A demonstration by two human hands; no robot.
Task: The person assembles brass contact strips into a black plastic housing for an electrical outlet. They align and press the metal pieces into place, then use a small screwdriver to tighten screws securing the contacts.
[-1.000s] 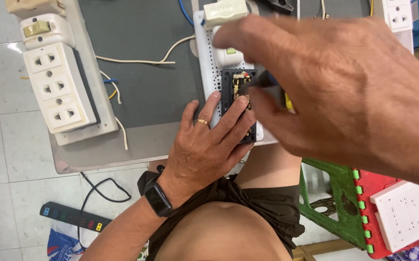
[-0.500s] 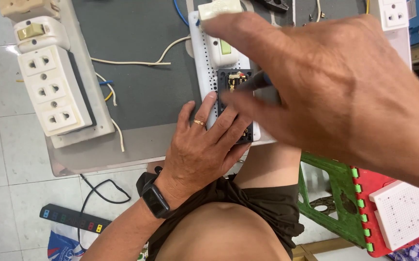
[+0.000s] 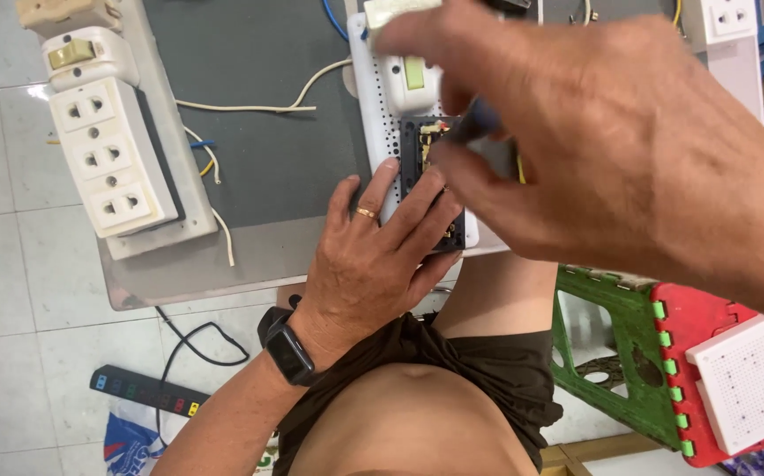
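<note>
- Right hand [image 3: 629, 167], upper right of the frame and nearest the camera: the fingers are curled around a dark, slim tool [image 3: 474, 123], seemingly a screwdriver; only a short, blurred part of it shows, its tip pointing left and down toward the black socket module [image 3: 430, 176].
- Left hand [image 3: 373, 256], centre of the frame, with a gold ring and a black wristwatch [image 3: 289, 348]: the fingers lie spread and flat, gripping nothing, pressing on the lower end of the module and the white perforated board [image 3: 373, 115] beneath it.
- Black socket module: centre top, long axis running up and down the frame; its exposed upper end lies just left of the right hand's fingertips and above the left hand's.
- Bench [image 3: 258, 132], grey-topped: carries the board and, at upper left, a white triple-socket strip [image 3: 108, 159], well apart from both hands.
</note>
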